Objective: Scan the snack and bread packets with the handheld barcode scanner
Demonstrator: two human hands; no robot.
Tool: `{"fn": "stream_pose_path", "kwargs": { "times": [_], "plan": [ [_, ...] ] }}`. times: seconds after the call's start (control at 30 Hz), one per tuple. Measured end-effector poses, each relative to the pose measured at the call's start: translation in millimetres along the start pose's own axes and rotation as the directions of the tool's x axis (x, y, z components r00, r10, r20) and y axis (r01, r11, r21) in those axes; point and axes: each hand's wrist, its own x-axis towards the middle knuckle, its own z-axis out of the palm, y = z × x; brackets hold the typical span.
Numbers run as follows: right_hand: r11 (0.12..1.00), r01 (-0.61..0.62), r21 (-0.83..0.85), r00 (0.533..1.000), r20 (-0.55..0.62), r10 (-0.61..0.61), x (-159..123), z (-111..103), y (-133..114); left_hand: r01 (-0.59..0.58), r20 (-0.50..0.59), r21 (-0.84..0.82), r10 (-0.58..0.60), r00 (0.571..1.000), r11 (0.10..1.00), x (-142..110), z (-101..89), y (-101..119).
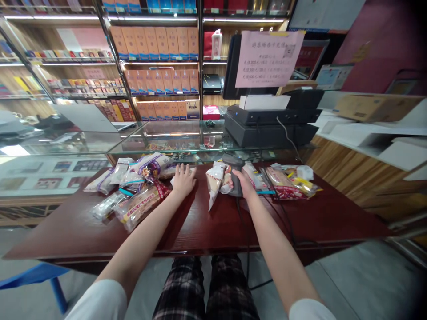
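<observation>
Dark red counter point(207, 224) is spread with left packets point(138, 191) and right packets point(282, 184), the left hand point(183, 180) being held open, the right hand point(242, 184) closed around a barcode scanner point(235, 178).

There is one left hand point(183, 181), one right hand point(243, 184) and one barcode scanner point(234, 175). Wrapped packets form one left heap point(133, 186) and one right heap point(283, 184), too overlapped to count.
</observation>
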Motion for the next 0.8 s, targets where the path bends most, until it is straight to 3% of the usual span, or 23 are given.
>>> {"fn": "stream_pose_path", "kwargs": {
  "times": [0.1, 0.17, 0.33, 0.57, 0.8],
  "plan": [
    [0.999, 0.006, 0.045, 1.0, -0.006, -0.006, 0, 0, 0, 0.092, -0.031, 0.189, -0.088, 0.996, 0.978, 4, -4.3, -16],
    [0.999, 0.006, 0.052, 1.0, 0.003, -0.006, 0, 1, -1, 0.107, 0.027, 0.382, -0.127, 0.992, 0.918, 4, -15.3, -24],
    [0.999, -0.013, 0.031, 1.0, 0.022, 0.012, -3, 4, -7, -0.017, 0.126, 0.679, -0.094, 0.988, 0.734, -5, -40.6, -28],
    [0.999, -0.016, 0.049, 1.0, -0.019, 0.017, -2, 1, -4, -0.126, 0.169, 0.797, -0.019, 0.985, 0.591, -20, -57.5, -30],
    [0.997, 0.022, 0.072, 0.998, -0.056, -0.018, 2, -3, -2, -0.234, 0.181, 0.81, 0.15, 0.972, 0.538, -33, -73.7, -46]
  ]
}}
